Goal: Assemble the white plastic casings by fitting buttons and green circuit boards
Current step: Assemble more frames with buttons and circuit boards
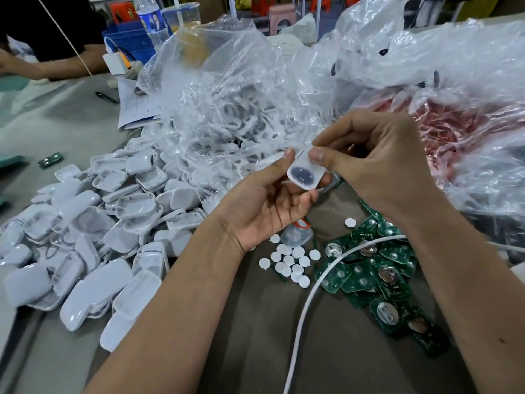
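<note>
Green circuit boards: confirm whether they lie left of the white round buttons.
No, the green circuit boards lie right of the white round buttons on the table.

No text, brand, number or sign can be read anywhere in this view. A plastic bottle (pixel 147 18) at the far left edge of the worktop carries a blue label with white shapes, too blurred to make out as letters. A sheet of paper (pixel 136 106) lying beside the clear plastic bags shows a faint printed grid with marks too small to read. The green circuit boards (pixel 377 277) near the right edge bear tiny white printing that cannot be deciphered. The white plastic casings (pixel 93 231) heaped at the left carry no visible lettering.
</note>
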A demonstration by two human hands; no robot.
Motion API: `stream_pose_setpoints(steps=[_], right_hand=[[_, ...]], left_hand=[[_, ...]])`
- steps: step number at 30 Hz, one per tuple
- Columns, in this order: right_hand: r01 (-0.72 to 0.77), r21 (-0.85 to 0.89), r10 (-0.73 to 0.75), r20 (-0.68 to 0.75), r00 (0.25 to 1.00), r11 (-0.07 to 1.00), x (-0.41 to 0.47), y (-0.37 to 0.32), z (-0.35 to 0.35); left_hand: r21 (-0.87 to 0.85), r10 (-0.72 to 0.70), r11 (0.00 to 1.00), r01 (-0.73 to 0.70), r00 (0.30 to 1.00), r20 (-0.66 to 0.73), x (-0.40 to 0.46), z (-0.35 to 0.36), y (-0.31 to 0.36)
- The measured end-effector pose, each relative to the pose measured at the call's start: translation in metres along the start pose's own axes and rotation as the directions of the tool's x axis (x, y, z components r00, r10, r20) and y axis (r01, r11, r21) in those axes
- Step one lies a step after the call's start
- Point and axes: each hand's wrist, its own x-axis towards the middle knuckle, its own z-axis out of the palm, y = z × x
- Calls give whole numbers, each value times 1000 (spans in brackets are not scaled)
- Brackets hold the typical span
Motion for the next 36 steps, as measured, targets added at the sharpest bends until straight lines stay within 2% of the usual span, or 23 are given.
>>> stream_pose_setpoints(steps=[14, 17, 23, 28, 36], right_hand=[[39, -104, -42, -23, 999, 994, -1, 4, 3], [58, -97, -63, -51, 997, 994, -1, 5, 1], [127, -193, -123, 36, 992, 973, -2, 2, 5], [219, -147, -211, 64, 975, 965, -4, -1, 6], [267, -149, -261, 57, 964, 952, -6, -7, 5]], left_hand=[[5, 5, 1000, -5, 1000, -4, 1, -3, 0], [-34, 4, 999, -3, 1000, 21, 0, -3, 0], [-131, 39, 991, -33, 998, 49, 0, -7, 1], [-133, 62, 990, -48, 992, 108, 1, -10, 2], [-223, 111, 973, -63, 972, 208, 6, -17, 0]])
